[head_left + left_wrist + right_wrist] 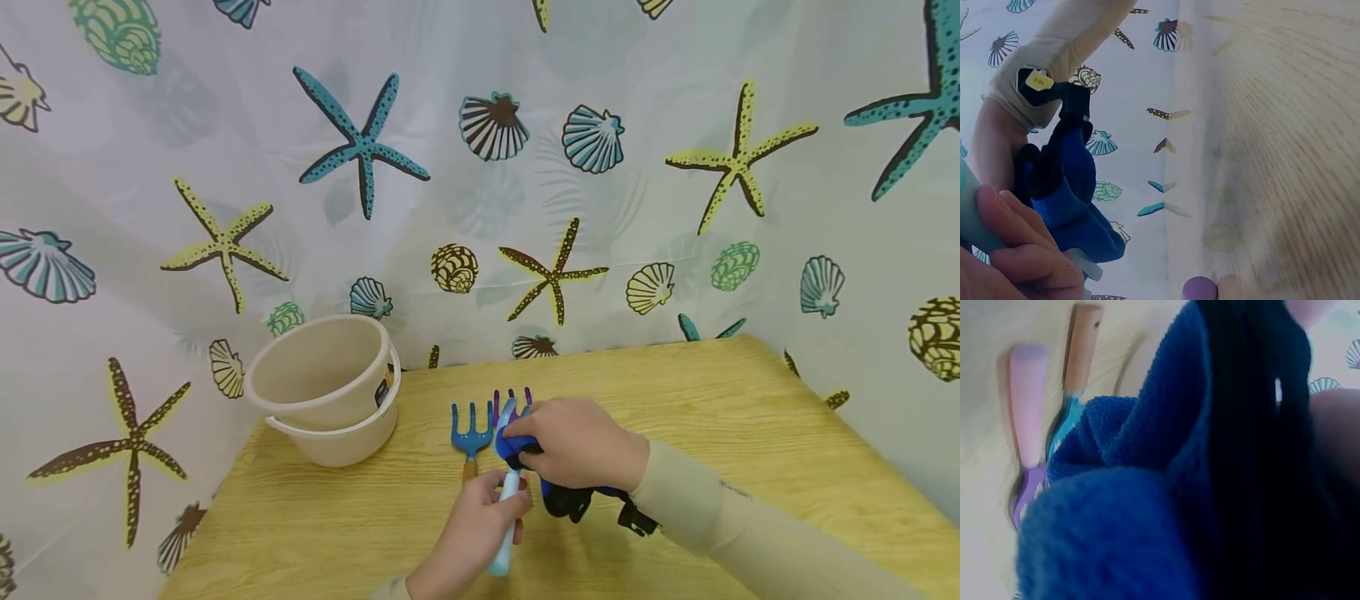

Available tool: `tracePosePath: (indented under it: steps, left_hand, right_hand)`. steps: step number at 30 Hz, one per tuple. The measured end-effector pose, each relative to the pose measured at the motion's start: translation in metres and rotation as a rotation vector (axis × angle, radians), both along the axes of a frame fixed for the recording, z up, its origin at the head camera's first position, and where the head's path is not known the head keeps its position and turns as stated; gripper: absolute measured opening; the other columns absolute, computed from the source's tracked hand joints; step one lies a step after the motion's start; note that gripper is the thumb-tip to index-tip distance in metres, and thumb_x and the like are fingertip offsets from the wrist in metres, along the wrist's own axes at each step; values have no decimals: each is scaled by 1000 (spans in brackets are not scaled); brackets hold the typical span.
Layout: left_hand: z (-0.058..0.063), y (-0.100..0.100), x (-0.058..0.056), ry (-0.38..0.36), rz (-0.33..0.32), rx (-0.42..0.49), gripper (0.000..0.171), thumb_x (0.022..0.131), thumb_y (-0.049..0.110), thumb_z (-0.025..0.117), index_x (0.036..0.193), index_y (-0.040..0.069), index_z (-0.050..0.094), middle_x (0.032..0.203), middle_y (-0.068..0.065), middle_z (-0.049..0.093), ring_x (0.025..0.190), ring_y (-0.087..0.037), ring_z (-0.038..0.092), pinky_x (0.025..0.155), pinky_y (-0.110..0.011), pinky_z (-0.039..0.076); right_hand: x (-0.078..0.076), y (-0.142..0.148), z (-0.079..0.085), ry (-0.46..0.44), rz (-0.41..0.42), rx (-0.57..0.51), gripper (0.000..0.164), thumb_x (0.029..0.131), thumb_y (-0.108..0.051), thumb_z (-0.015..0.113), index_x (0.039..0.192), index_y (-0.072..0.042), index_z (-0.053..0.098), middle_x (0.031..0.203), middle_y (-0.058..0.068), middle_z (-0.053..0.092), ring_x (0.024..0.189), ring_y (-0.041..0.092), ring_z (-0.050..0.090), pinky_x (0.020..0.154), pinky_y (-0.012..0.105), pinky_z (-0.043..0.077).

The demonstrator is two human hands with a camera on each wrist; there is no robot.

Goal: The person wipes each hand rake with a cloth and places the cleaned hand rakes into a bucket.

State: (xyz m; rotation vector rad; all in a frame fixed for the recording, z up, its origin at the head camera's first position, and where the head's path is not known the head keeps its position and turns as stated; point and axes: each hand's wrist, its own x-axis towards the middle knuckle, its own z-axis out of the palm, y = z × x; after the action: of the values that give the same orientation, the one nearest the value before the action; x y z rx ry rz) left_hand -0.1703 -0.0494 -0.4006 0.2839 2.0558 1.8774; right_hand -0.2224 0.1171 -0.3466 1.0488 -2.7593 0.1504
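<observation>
Pale-blue, slim-handled garden tool (505,546), held above the yellow wood-grained table (360,533): handle grasped by the left hand (480,517), soft blue towelling cloth (1110,531) gripped at its head by the right hand (573,442). Probably light, stiff; best held mid-handle.

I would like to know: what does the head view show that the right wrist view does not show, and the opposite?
Only the head view: the light blue tool gripped by the left hand, the tines of the blue fork and of the purple fork, and starfish prints.

Only the right wrist view: the pink handle of the purple fork, and the hole near the end of the wooden handle.

Both: the blue cloth, parts of both forks, the tabletop and the shell-printed backdrop.
</observation>
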Motion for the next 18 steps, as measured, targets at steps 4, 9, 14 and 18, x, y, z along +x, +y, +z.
tracePosePath:
  steps: [4, 9, 14, 18]
  left_hand:
    - [-2, -3, -3, -11, 12, 27, 25, 90, 13, 59, 106, -5, 58, 54, 2, 53, 47, -11, 49, 45, -23, 36]
    - [-2, -6, -6, -8, 21, 85, 24, 83, 8, 62, 103, -5, 61, 63, 1, 57, 47, -10, 49, 46, -21, 40]
    - [0, -6, -6, 11, 14, 109, 22, 84, 5, 61, 103, -5, 61, 71, -1, 60, 47, -10, 48, 46, -20, 40]
    - [1, -5, -6, 13, 18, 109, 23, 84, 5, 61, 105, -5, 60, 71, -1, 60, 47, -10, 48, 47, -20, 40]
  right_hand:
    - [4, 3, 2, -49, 34, -26, 29, 84, -30, 67, 112, -23, 72, 96, -2, 70, 76, 8, 58, 53, 28, 50]
    - [4, 7, 0, -18, -13, -15, 29, 84, -32, 67, 112, -25, 71, 84, -4, 65, 62, 7, 50, 44, 25, 43]
    - [-1, 9, -6, 212, -119, 74, 33, 82, -33, 69, 114, -25, 70, 81, 3, 62, 64, 15, 51, 35, 26, 40]
    - [-3, 10, -12, 384, -159, 124, 41, 77, -32, 72, 116, -20, 69, 90, 12, 64, 75, 23, 56, 35, 30, 46]
